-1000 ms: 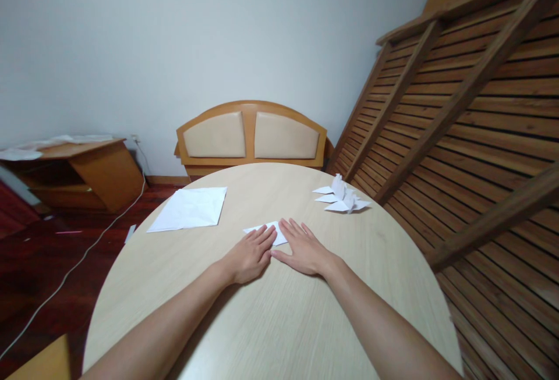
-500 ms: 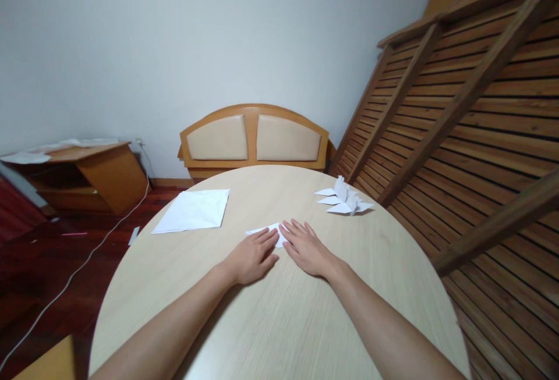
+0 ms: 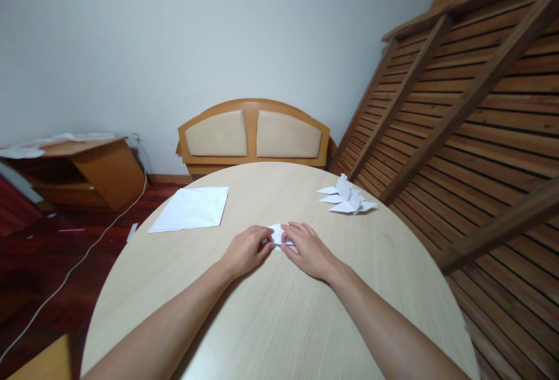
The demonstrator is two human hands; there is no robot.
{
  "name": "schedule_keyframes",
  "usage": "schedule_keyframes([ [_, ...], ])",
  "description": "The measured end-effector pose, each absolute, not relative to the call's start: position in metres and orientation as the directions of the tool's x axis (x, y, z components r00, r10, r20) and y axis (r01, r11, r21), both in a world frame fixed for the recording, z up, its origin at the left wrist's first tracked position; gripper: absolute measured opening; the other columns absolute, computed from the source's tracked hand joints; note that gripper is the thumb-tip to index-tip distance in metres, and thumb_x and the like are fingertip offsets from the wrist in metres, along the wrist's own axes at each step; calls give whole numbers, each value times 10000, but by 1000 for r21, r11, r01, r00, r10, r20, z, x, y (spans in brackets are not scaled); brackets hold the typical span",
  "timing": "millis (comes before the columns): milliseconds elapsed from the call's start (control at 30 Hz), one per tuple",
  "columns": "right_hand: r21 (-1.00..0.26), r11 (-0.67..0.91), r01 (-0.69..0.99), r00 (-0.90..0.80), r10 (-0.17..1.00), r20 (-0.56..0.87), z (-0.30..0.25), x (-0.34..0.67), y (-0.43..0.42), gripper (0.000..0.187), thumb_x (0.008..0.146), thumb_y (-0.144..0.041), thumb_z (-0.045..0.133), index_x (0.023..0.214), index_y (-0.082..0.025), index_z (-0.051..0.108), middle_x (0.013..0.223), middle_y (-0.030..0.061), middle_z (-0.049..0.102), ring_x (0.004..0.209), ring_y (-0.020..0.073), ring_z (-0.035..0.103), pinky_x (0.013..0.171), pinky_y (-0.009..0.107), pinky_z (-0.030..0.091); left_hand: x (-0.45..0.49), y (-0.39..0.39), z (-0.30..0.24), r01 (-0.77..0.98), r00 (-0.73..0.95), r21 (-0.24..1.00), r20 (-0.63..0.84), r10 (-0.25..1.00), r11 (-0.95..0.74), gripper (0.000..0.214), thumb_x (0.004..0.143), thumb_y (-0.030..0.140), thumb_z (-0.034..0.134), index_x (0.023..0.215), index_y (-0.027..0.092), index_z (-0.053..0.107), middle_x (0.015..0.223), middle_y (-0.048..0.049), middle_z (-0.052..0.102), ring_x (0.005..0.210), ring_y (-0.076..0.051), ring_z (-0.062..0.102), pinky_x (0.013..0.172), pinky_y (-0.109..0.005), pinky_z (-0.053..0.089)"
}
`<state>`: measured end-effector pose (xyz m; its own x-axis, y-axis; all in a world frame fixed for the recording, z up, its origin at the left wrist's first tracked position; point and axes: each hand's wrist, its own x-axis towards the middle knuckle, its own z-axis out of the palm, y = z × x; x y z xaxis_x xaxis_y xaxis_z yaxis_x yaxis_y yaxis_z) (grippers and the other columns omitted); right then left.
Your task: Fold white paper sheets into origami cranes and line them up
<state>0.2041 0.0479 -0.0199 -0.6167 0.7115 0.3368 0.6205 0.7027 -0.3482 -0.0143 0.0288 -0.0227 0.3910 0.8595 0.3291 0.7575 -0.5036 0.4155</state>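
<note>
A small folded sheet of white paper (image 3: 276, 233) lies on the round wooden table (image 3: 279, 322), between my two hands and partly covered by them. My left hand (image 3: 250, 250) pinches its left side, thumb near the front edge and fingers curled over. On the other side my right hand (image 3: 308, 248) grips the paper between thumb and bent index finger, with the remaining fingers resting above it. The exact folds under the fingers are hidden.
A stack of white paper sheets (image 3: 192, 208) lies at the table's back left. Several folded paper birds (image 3: 347, 196) stand close together at the back right. Beyond are a headboard (image 3: 252, 135), a slatted wooden frame (image 3: 471, 118) and a low cabinet (image 3: 96, 173).
My fingers have gone from lying flat on the folded paper to curling and pinching it at both sides. The paper now shows more between the hands. The view has shifted slightly.
</note>
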Motion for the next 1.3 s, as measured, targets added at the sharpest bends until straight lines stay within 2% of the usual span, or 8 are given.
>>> schedule_keyframes([
  [500,-416,513,751,-385,852,355,-30,201,56,143,954,-296,523,914,-209,630,1272,99,618,1266,242,502,1062,419,369,-8,32,-23,802,321,379,378,868,-462,120,914,256,539,886,201,642,940,-64,696,915,-232,607,828,-356,484],
  [600,-384,538,751,-413,836,362,-25,199,52,143,956,-254,500,1007,-217,629,1242,89,639,1258,237,515,1078,438,352,-9,32,-24,807,307,383,379,873,-450,109,906,250,538,888,203,635,935,-67,682,921,-234,599,831,-362,482],
  [700,-320,590,741,-495,803,332,-19,194,41,292,984,-240,431,1221,-210,600,1356,91,601,1364,246,435,1180,504,188,-10,32,-25,807,304,381,385,871,-450,102,903,237,540,888,199,633,935,-68,672,923,-231,595,839,-363,478],
  [767,-308,647,697,-583,762,283,-17,189,31,434,1010,-329,394,1414,-193,474,1484,101,495,1443,237,333,1215,498,85,-9,33,-25,806,308,378,388,869,-455,97,903,228,543,884,197,633,938,-69,668,931,-231,595,852,-364,477],
  [833,-319,686,653,-662,723,198,-16,186,22,614,1006,-487,368,1521,-154,328,1582,119,339,1493,244,220,1226,480,65,-10,33,-27,803,319,375,387,865,-464,98,909,225,541,893,198,633,950,-71,666,948,-232,599,873,-370,478],
  [967,-357,654,667,-686,726,49,-15,188,16,804,969,-635,330,1559,-102,217,1629,133,165,1516,267,113,1228,476,72,-17,34,-31,811,313,356,406,859,-464,136,913,212,549,1030,193,618,1157,-110,638,1108,-258,578,977,-425,465],
  [1200,-376,601,705,-641,767,23,-16,197,21,824,949,-672,340,1569,-148,195,1631,113,158,1517,279,98,1219,506,44,-30,25,-25,879,263,256,443,857,-402,274,921,158,499,1187,162,568,1392,-179,528,1318,-289,483,1092,-490,398],
  [1300,-368,585,723,-624,781,16,-17,196,21,837,946,-684,319,1569,-139,192,1634,112,144,1519,278,82,1218,505,43,-22,14,-22,845,368,246,377,850,-475,381,979,224,413,1348,179,498,1497,-149,461,1402,-269,409,1153,-496,320],
])
